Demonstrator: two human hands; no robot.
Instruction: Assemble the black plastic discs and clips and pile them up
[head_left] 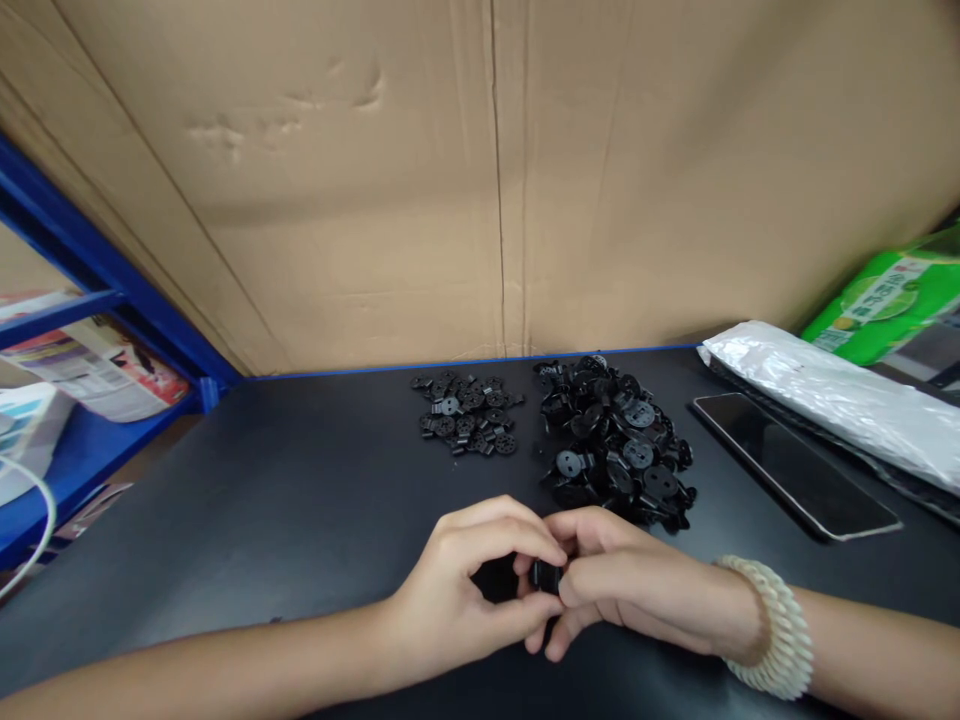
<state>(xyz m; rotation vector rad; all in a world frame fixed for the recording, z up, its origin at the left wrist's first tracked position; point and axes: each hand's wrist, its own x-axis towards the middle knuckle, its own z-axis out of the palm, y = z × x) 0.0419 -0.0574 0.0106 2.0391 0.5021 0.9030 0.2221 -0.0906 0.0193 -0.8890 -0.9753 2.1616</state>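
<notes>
Meeting over the near half of the black worktop (300,530), the left hand (465,580) and right hand (637,585) hold one small black part (546,576) between their fingertips. It sits right where the two hands come together: the left thumb and index finger narrow around it from the left, the right thumb presses in from the right. Fingers cover much of it, so its full shape cannot be told. Just beyond the right hand, a large heap of black parts (637,455) reaches toward the worktop's far edge. Left of that, a smaller heap of black pieces (471,400) lies near the same edge. A phone (795,465) rests toward the right edge, beside a silvery bag (832,405).
</notes>
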